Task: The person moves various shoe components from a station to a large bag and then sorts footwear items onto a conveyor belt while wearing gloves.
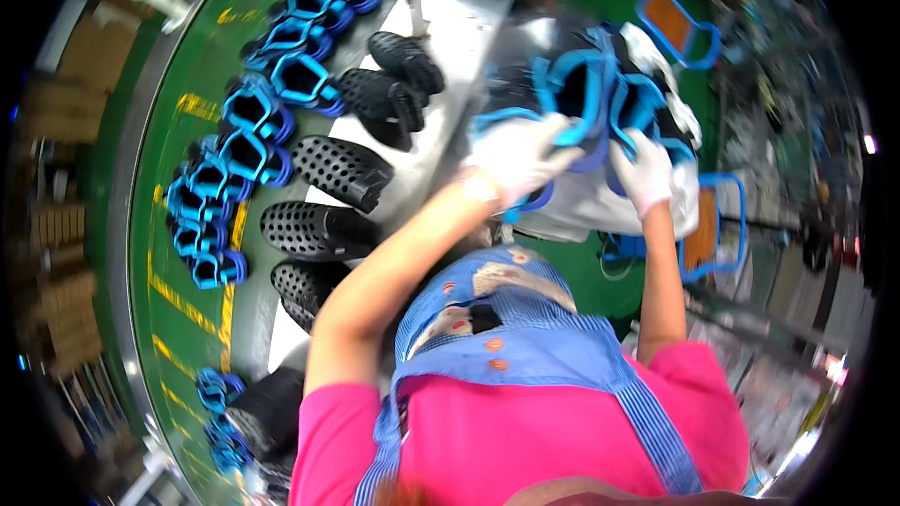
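My left hand point(530, 159), in a white glove, is closed at the heel of a black and blue shoe point(581, 84) with a bright blue collar. My gloved right hand point(644, 171) is closed on the back of a second blue-collared shoe point(637, 98) just to its right. Both shoes stand over a white plastic-covered surface point(600, 211), among other shoes of the same kind. Motion blurs the left hand, and the fingers' far sides are hidden by the shoes.
To my left, several black perforated shoe-shaped forms point(342, 169) lie along a white bench edge point(291, 342). Beyond them, rows of blue-collared shoes point(251, 108) stand on a green surface point(173, 253) with yellow marks. Blue-framed stools point(680, 26) stand to the right.
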